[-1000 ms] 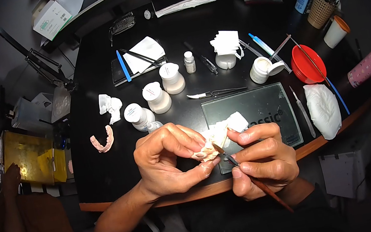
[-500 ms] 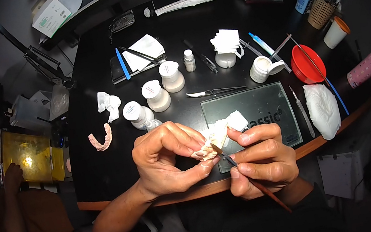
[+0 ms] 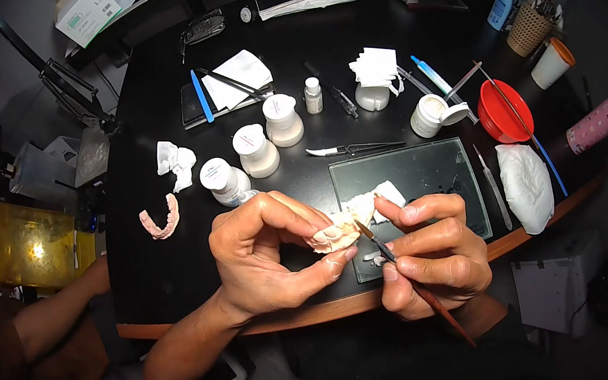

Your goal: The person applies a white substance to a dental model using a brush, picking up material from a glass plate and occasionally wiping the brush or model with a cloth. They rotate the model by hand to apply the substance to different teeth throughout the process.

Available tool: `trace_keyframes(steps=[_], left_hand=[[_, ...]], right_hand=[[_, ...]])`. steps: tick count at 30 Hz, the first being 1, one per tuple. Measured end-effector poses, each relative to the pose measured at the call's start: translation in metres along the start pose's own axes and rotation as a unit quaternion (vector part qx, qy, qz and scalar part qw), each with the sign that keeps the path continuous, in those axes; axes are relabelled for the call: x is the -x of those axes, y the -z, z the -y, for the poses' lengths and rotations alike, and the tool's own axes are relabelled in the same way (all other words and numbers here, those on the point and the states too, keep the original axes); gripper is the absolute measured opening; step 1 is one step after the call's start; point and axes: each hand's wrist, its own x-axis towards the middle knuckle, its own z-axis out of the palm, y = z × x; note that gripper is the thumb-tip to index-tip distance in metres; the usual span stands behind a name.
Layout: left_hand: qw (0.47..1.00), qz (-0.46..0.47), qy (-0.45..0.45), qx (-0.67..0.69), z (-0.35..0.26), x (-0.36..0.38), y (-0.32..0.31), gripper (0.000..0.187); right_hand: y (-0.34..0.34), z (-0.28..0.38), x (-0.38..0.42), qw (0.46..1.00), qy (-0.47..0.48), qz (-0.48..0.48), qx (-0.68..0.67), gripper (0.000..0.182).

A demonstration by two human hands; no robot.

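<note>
My left hand (image 3: 270,253) pinches a cream-coloured dental model (image 3: 338,234) between thumb and fingers, above the near edge of the desk. A thin brush (image 3: 427,297) with a red-brown handle and dark ferrule is in my right hand (image 3: 437,252), with its bristle tip at the side of the model. My right index finger rests near the model's far end, where a piece of white tissue (image 3: 390,197) shows. Below lies a dark glass slab (image 3: 429,160) with small white dabs of paste near its front, partly hidden by my hand.
Behind stand powder jars (image 3: 257,153), a small bottle (image 3: 313,96) and an opened white jar (image 3: 429,115). A pink dental arch (image 3: 161,218) lies left. To the right are a red bowl (image 3: 504,114), a spatula (image 3: 493,189) and a white wad (image 3: 527,191). Another person's forearm (image 3: 58,315) is far left.
The brush tip has drawn slightly up and right along the model, and the model is turned a little. The other person's arm has moved toward the desk. The view has shifted slightly.
</note>
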Motion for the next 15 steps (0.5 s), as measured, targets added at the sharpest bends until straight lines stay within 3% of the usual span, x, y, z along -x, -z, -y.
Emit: trace_keyframes(steps=[3, 15], left_hand=[[1.000, -0.016, -0.003, 0.015, 0.0002, -0.0012, 0.0003, 0.031], [1.000, -0.016, 0.011, 0.008, -0.0012, -0.0018, 0.0028, 0.032]], right_hand=[[-0.0006, -0.0016, 0.0008, 1.000, -0.003, 0.003, 0.002, 0.026], [-0.0017, -0.0026, -0.0007, 1.000, -0.003, 0.008, 0.005, 0.022]])
